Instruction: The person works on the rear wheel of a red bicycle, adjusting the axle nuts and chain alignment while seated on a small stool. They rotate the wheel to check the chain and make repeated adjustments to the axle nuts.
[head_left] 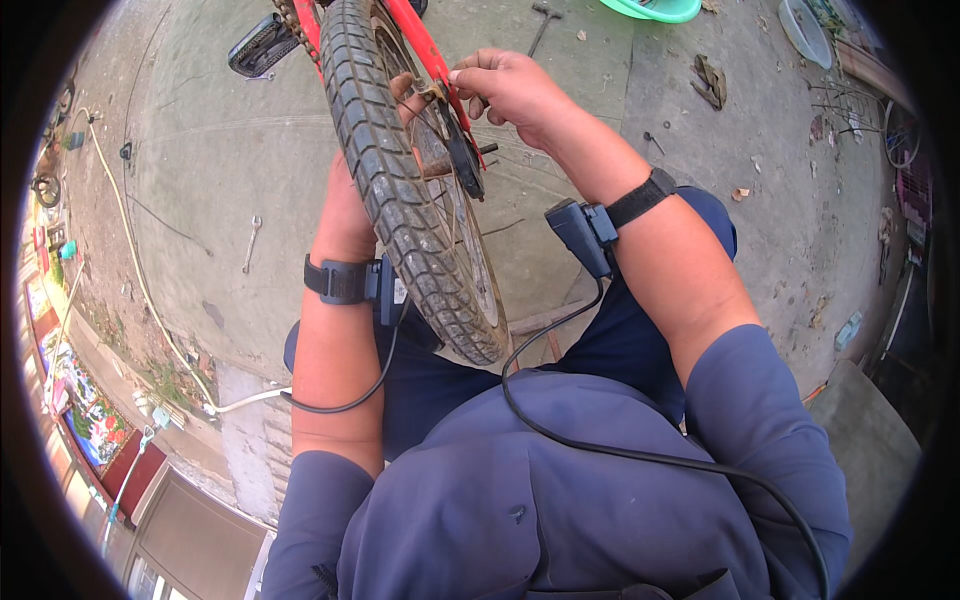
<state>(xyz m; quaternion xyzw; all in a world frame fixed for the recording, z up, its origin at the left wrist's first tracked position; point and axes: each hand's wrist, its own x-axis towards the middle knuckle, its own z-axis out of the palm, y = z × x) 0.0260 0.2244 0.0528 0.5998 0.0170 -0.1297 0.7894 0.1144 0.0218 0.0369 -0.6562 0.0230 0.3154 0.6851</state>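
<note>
A bicycle wheel with a worn, knobbly black tyre (390, 170) stands between my arms, its lower end by my lap. Along its right side runs a red frame tube (420, 40), with a dark piece (466, 165) at the end near the axle. My left hand (408, 100) reaches behind the tyre; its bent fingers show through the spokes beside a small dull metal bracket (432, 91), and what they grip is hidden. On the tube's other side, my right hand (510, 92) is closed, thumb and forefinger pinched against the red tube; whatever lies between them is too small to make out.
A pedal (262, 45) and chain (290, 18) are at the upper left. On the concrete lie a spanner (252, 245), a T-shaped tool (542, 28) and a bolt (654, 143). A green basin (655, 9) and a clear tub (804, 32) stand farther off. Cables run from both wrist straps.
</note>
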